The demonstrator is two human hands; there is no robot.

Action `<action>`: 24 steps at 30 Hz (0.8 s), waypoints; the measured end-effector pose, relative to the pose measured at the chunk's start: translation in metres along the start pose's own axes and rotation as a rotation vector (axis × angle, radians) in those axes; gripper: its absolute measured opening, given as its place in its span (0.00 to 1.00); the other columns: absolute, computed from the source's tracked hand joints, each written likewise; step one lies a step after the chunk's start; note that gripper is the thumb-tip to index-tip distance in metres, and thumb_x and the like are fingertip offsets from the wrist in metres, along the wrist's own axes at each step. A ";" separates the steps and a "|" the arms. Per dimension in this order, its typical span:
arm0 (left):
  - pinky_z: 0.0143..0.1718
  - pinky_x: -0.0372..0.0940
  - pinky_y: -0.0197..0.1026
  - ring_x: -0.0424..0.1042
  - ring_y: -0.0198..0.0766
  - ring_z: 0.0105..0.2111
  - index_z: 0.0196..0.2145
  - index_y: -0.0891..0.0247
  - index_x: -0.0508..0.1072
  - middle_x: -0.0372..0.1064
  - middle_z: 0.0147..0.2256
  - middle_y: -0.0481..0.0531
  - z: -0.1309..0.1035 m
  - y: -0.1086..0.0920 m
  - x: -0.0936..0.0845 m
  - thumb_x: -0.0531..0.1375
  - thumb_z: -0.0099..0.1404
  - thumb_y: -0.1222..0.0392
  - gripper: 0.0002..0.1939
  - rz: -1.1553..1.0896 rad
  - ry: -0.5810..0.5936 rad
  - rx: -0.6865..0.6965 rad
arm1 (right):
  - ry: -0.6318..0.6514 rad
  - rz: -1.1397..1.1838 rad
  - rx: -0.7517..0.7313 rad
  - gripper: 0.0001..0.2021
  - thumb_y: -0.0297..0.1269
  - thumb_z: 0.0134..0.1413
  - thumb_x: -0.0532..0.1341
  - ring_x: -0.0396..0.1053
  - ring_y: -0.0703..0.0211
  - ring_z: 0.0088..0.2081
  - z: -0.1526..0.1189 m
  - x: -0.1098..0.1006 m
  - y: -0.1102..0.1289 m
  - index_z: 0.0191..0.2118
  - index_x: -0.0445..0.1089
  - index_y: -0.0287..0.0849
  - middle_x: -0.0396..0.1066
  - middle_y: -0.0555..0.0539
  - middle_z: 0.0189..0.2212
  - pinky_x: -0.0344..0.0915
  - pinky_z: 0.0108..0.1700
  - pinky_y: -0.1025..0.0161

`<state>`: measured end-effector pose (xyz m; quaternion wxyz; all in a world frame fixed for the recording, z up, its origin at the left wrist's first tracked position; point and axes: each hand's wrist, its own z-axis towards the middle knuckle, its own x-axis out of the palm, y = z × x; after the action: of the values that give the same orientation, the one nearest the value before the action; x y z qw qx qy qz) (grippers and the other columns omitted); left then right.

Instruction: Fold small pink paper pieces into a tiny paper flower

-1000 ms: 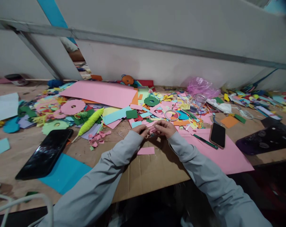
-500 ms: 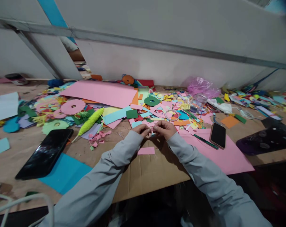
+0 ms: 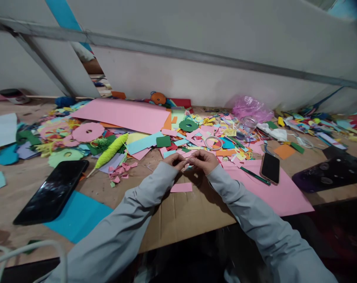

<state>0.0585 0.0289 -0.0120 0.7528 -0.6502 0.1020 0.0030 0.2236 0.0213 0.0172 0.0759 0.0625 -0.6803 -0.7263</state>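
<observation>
My left hand (image 3: 176, 160) and my right hand (image 3: 204, 161) meet over the cardboard (image 3: 196, 210), fingertips pinched close together. Between them is something small that the fingers mostly cover; its kind does not show. Just below the hands a pink paper strip (image 3: 181, 187) lies flat on the cardboard. Beyond the fingers spreads a heap of coloured paper scraps (image 3: 196, 135), with a roll of tape (image 3: 214, 143) on it. A dark green pen (image 3: 255, 175) rests on a pink sheet (image 3: 287, 196) to the right of my right hand.
Left of my arms are a large black phone (image 3: 51, 192) on a blue sheet (image 3: 81, 216) and a bobbin of yellow-green yarn (image 3: 111, 151). A smaller phone (image 3: 270, 168) lies on the right. Behind stand a pink plastic bag (image 3: 251, 108) and a pale wall (image 3: 210, 82).
The fingertips of both hands have drawn slightly closer together. The whole view has shifted a little, so the table's things appear slightly further left.
</observation>
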 end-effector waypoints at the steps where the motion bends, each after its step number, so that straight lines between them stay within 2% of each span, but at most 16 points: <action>1: 0.23 0.55 0.34 0.59 0.30 0.20 0.24 0.64 0.68 0.63 0.19 0.44 0.000 -0.001 -0.001 0.63 0.51 0.49 0.14 0.003 -0.003 0.005 | 0.003 0.021 0.014 0.14 0.44 0.38 0.70 0.67 0.65 0.24 0.000 0.001 -0.001 0.28 0.71 0.40 0.71 0.51 0.23 0.64 0.26 0.67; 10: 0.22 0.55 0.34 0.60 0.30 0.19 0.24 0.64 0.69 0.64 0.18 0.45 -0.003 -0.007 -0.003 0.63 0.52 0.48 0.15 0.005 0.000 0.002 | 0.002 0.046 0.013 0.14 0.44 0.38 0.70 0.66 0.67 0.22 -0.002 0.003 0.001 0.27 0.71 0.40 0.71 0.51 0.22 0.65 0.25 0.67; 19: 0.19 0.54 0.33 0.58 0.29 0.17 0.25 0.64 0.69 0.63 0.18 0.44 -0.001 -0.006 -0.001 0.62 0.52 0.46 0.17 -0.060 0.011 -0.071 | -0.055 0.060 0.018 0.14 0.45 0.38 0.70 0.64 0.68 0.20 -0.003 0.004 0.005 0.26 0.70 0.40 0.71 0.51 0.21 0.63 0.23 0.68; 24: 0.16 0.53 0.32 0.57 0.28 0.15 0.26 0.63 0.68 0.62 0.17 0.42 -0.005 -0.012 -0.002 0.62 0.52 0.47 0.16 -0.118 -0.013 -0.132 | -0.074 0.058 0.006 0.15 0.45 0.38 0.69 0.65 0.66 0.20 -0.001 0.001 0.004 0.26 0.69 0.40 0.71 0.51 0.22 0.64 0.24 0.66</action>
<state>0.0575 0.0227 -0.0004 0.7079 -0.7033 0.0584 -0.0303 0.2225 0.0197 0.0215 0.0714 0.0161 -0.6862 -0.7238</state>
